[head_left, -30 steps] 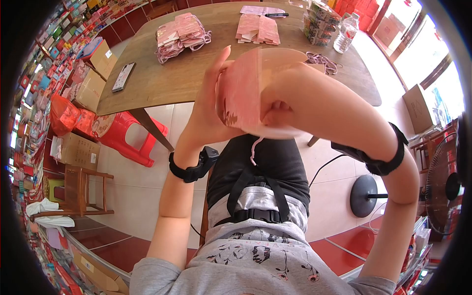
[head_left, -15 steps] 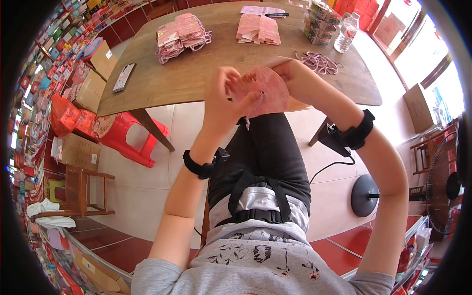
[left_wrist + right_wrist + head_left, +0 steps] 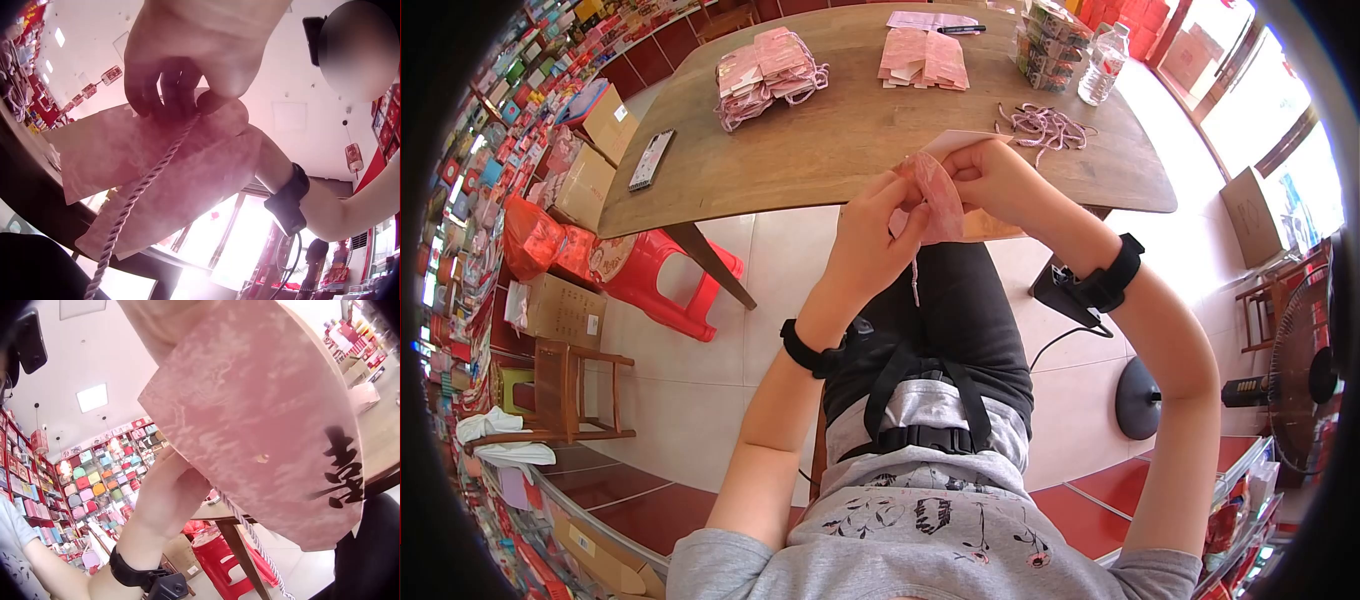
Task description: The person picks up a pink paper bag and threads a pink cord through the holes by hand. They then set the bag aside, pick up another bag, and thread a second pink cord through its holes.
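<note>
A pink marbled paper piece [image 3: 941, 201] is held between both hands above the lap, at the table's near edge. The left hand [image 3: 878, 228] pinches it and a twisted pink cord; in the left wrist view the cord [image 3: 134, 199] hangs from the fingertips of that hand [image 3: 194, 53]. The right hand [image 3: 992, 182] grips the paper's other side. In the right wrist view, the paper [image 3: 256, 406] shows a black printed character and a small hole, and hides most of the right hand's fingers. The left hand [image 3: 172, 497] is behind the paper there.
On the wooden table [image 3: 850, 130] lie a stack of pink bags with cords [image 3: 768, 75], folded pink papers [image 3: 923, 60], loose cords [image 3: 1048, 130], a black-and-white strip [image 3: 651, 160], a pen [image 3: 962, 30] and a plastic bottle [image 3: 1105, 64]. A red stool [image 3: 662, 275] stands left.
The paper, blurred and raised a second ago, is lower and turned to a narrow view. Both hands have come down and closer together around it, the right forearm lower.
</note>
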The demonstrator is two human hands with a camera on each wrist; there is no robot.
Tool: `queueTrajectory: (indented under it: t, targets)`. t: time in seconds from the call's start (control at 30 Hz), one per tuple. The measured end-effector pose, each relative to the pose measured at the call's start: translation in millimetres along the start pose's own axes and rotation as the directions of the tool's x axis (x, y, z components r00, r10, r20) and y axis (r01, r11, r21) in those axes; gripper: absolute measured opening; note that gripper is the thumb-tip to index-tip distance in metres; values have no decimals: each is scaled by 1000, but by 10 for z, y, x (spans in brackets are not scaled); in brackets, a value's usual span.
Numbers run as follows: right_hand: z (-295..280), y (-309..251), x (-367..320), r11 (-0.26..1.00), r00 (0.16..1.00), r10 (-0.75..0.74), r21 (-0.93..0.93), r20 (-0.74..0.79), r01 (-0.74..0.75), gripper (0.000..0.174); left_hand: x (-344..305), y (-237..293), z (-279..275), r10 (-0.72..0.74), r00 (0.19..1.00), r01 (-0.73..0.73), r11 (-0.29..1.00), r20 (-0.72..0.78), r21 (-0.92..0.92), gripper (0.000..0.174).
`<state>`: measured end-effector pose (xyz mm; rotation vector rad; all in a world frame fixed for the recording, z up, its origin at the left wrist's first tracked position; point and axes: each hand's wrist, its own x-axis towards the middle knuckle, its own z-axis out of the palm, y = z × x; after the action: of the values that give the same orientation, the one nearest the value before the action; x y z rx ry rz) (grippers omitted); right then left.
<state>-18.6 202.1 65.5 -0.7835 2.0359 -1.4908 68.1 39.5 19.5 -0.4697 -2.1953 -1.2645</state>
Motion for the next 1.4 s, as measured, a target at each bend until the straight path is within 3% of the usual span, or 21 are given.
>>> queueTrajectory:
  t: [0.3,0.47,0.63,0.7,0.77,0.8,0.87,0.9,0.97,1.0,1.07,1.1,1.13,1.17,1.2,1.23,1.3,1.33,1.37,1.4]
  targets:
    - [-46,-121,-88,999,995,-3,-44,101,7,17,22,129,-128,-98,988,118,978,122,-171,5]
    - [-62,-218,-156,968,997,13,-251,72,6,17,27,45,-142,-87,979,131,962,184,-240,6]
    - [-105,-272,-177,943,999,6,-332,38,7,19,37,23,-158,-101,965,174,938,243,-301,9]
    - [-160,-260,-170,924,1000,-18,-382,22,25,20,38,19,-181,-127,958,238,853,258,-465,10]
    - [-193,-236,-160,989,999,-19,-149,26,23,23,41,5,-169,-119,960,225,865,252,-448,11]
    - [-187,-244,-161,989,999,-20,-149,27,23,23,44,0,-165,-111,963,212,877,246,-431,11]
    - [-163,-264,-177,991,998,65,117,12,-66,28,61,6,-173,-152,954,251,877,258,-410,11]
    - [-153,-247,-178,991,998,65,117,12,-66,28,69,10,-176,-193,943,290,875,271,-388,12]
    - [-128,-196,-182,994,994,-95,-53,-61,92,36,84,24,-147,-170,955,259,879,244,-400,12]
    - [-89,-209,-209,994,994,-95,-52,-61,92,36,94,32,-127,-148,965,228,883,216,-411,12]
    - [-8,-269,-284,893,892,-401,-306,-210,329,36,135,40,-81,-105,974,183,889,203,-421,13]
    - [-62,-285,-295,893,891,-400,-307,-213,328,36,165,52,-61,-62,980,138,892,187,-429,13]
    - [-172,-295,-299,834,902,-373,-506,-219,222,33,200,68,-45,-59,980,137,892,189,-431,13]
    - [-285,-302,-313,728,909,-346,-678,-232,104,30,240,88,-32,-123,975,168,953,187,-252,14]
    - [-383,-302,-341,740,871,-392,-664,-295,109,22,289,117,-27,-186,967,199,978,173,-64,15]
    - [-574,-343,-390,742,904,-321,-668,-283,55,17,359,152,-33,-184,967,198,978,177,-66,15]
    - [-971,-344,-487,712,838,-405,-702,-365,39,20,540,186,-32,-456,775,459,882,438,106,18]
    - [-1160,-432,-580,678,822,-443,-733,-357,47,21,631,116,31,-452,774,456,884,443,104,18]
    - [-1421,-453,-655,681,808,-434,-732,-399,4,23,734,19,143,-458,733,563,823,503,-70,18]
    - [-1583,-466,-720,744,714,-506,-664,-484,77,23,855,-39,256,-449,692,655,719,566,-231,19]
